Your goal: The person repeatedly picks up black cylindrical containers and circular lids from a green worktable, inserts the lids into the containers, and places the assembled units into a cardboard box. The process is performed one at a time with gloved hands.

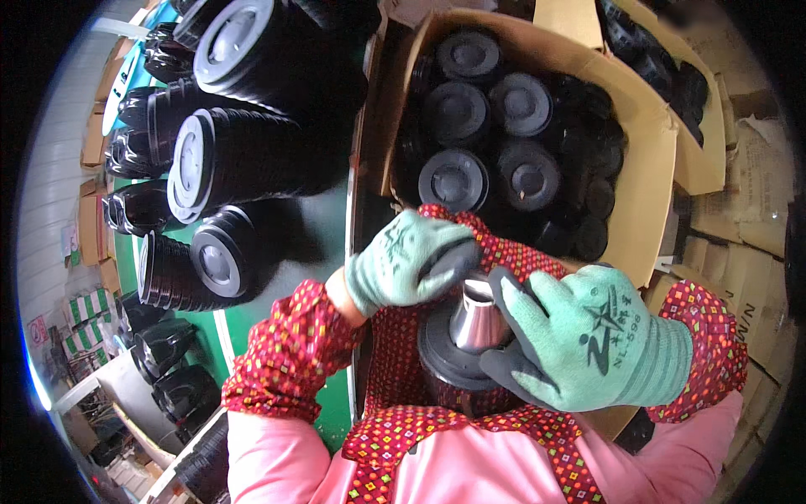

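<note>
In front of my body a shiny metal cone [480, 326], narrow end up, stands on a round black plastic piece [439, 351] with a wide rim. My right hand [579, 336], in a green glove with dark grey fingertips, is wrapped around the cone's right side. Its lower fingers reach the rim of the black piece. Gloved the same way, my left hand [413, 256] is at the top of the cone, fingers curled and pressed together. Whatever those left fingers may pinch is hidden. Red patterned sleeves cover both forearms.
Beyond my hands a cardboard box [663, 160] holds several round black pieces [453, 181]. To the left, a green-topped table [290, 227] carries stacks of ribbed black pots [243, 160] lying on their sides. Brown cartons [739, 277] stand at the right.
</note>
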